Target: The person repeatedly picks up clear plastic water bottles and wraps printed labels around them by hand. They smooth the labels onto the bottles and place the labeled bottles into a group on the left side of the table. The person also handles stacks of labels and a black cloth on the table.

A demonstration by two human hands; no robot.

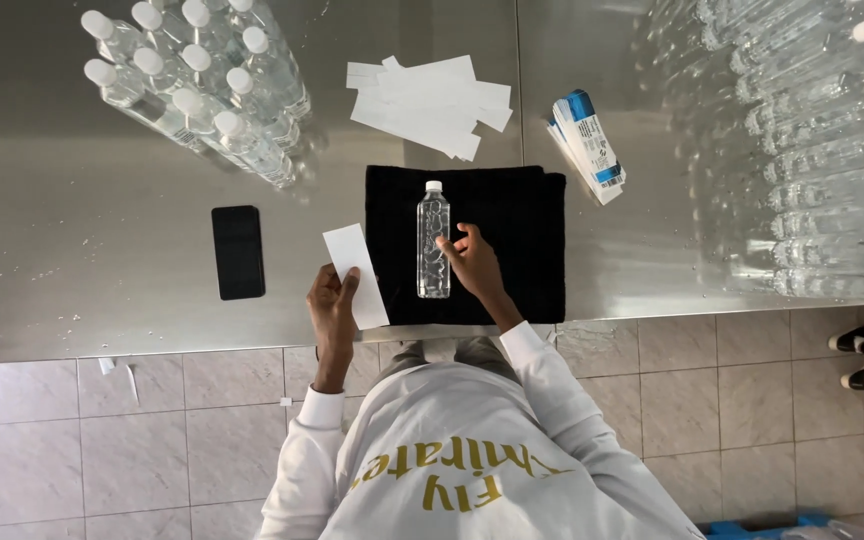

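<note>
A white long-sleeved top (pixel 472 450) — ribbed cuffs, yellow lettering across it — and bare hands.

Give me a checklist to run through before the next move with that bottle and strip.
1. Bottle lies flat on the black cloth, cap on: ok.
2. Right hand touches the bottle: ok. Full grip: cannot tell.
3. Left hand pinches the white strip at its lower end: ok.
4. Strip is clear of the bottle: ok.
5. Which face of the strip is up: cannot tell.
6. Phone lies off the cloth: ok.
</note>
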